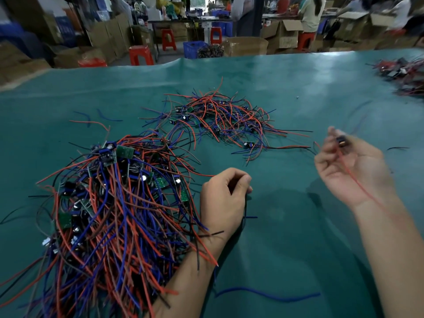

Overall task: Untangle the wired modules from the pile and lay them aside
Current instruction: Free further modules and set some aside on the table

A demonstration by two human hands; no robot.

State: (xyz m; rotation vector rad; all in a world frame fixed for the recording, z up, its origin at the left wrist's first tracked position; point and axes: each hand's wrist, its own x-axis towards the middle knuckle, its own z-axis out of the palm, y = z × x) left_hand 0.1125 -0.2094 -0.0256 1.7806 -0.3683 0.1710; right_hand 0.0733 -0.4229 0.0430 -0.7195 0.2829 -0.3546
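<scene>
A big tangled pile of wired modules (110,203), red, blue and black wires on small green boards, fills the near left of the green table. A flatter spread of separated modules (220,120) lies farther back at the centre. My left hand (222,203) rests beside the pile's right edge, fingers curled, pinching a thin black wire (245,212) that hangs down from it. My right hand (351,166), blurred by motion, is raised at the right and holds a small dark module (342,141); its red wire (362,187) trails down across the palm and wrist.
The green table cover (286,237) stretches across the view. A loose blue wire (268,294) lies near the front. Another heap of dark and red parts (403,74) sits at the far right edge. Boxes, red stools and people stand beyond the table.
</scene>
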